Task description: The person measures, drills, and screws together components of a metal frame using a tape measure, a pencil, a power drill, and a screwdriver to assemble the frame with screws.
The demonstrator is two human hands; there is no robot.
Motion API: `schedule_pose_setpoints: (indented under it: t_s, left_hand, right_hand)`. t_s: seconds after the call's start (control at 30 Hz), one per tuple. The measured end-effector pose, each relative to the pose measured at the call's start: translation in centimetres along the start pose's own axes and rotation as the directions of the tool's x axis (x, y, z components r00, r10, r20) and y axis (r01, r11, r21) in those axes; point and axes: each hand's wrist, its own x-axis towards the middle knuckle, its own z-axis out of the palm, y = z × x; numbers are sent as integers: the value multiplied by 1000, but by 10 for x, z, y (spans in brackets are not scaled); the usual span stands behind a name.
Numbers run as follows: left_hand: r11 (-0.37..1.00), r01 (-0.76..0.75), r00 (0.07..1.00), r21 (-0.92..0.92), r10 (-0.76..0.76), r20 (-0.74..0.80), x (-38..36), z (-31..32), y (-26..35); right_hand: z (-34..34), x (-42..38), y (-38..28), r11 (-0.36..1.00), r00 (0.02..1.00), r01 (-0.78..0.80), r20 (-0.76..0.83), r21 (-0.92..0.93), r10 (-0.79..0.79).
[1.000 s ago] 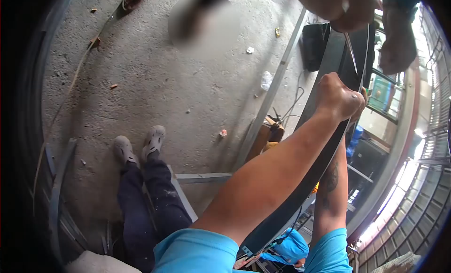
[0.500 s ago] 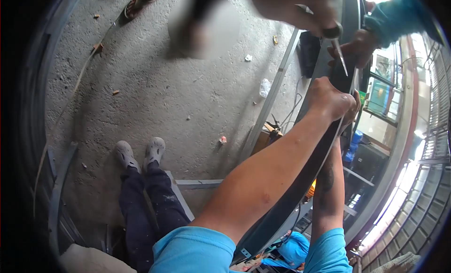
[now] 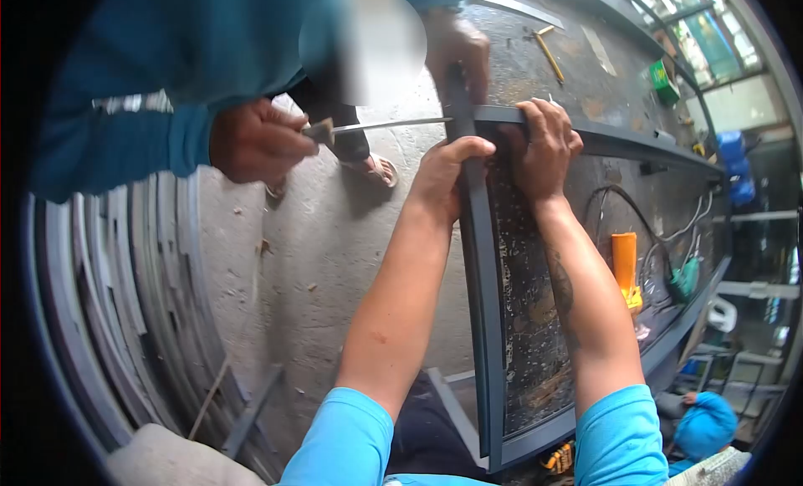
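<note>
A dark grey metal frame (image 3: pixel 487 352) lies along the table edge, its long rail meeting a cross rail near my hands. My left hand (image 3: pixel 443 175) is wrapped round the long rail just below that corner, thumb over the top. Fingers of my right hand (image 3: pixel 544 151) curl over the cross rail (image 3: pixel 500 114), to the right of the joint. From the left, a co-worker's hand (image 3: pixel 259 141) holds a screwdriver (image 3: pixel 389 125) level, its tip at the outer side of the corner. The co-worker's other hand (image 3: pixel 462 55) grips the rail's far end.
On the dark worktable (image 3: pixel 535 319) are an orange tool (image 3: pixel 624 264), a green tool with a cord (image 3: pixel 686 278), a hammer (image 3: pixel 549 55) and a green box (image 3: pixel 663 83). Long metal profiles (image 3: pixel 138 310) are stacked at the left. Another person in blue (image 3: pixel 707 423) is at lower right.
My view has swung toward the table. My hands, close together before, are now apart on two rails. The co-worker's screwdriver has gone from pointing down to level, with its tip at the corner.
</note>
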Motion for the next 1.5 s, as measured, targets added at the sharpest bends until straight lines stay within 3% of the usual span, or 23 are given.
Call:
schedule_pose_setpoints:
  t_s: [0.7, 0.83, 1.03, 1.1, 1.27, 1.4, 1.5]
  left_hand:
    - [990, 32, 986, 139, -9, -164, -9, 4, 1]
    - [986, 83, 986, 143, -60, -155, 0, -12, -1]
    - [986, -26, 998, 164, 37, -59, -9, 6, -1]
    - [988, -51, 997, 145, 60, -55, -7, 4, -2]
    - [993, -2, 995, 120, 14, -102, -8, 3, 1]
    - [963, 4, 989, 271, 37, -145, -7, 0, 5]
    - [946, 19, 998, 325, 3, -67, 1, -13, 14]
  right_hand:
    - [-5, 1, 1, 997, 998, -57, 35, 53, 55]
    - [-3, 1, 5, 998, 998, -62, 36, 30, 61]
    - [-6, -1, 4, 989, 994, -109, 8, 96, 108]
    - [-6, -1, 5, 991, 993, -108, 62, 77, 104]
    - [-5, -2, 5, 991, 993, -119, 16, 65, 119]
    - [-4, -3, 5, 985, 991, -135, 13, 108, 135]
    - [-4, -3, 6, 985, 989, -142, -28, 98, 145]
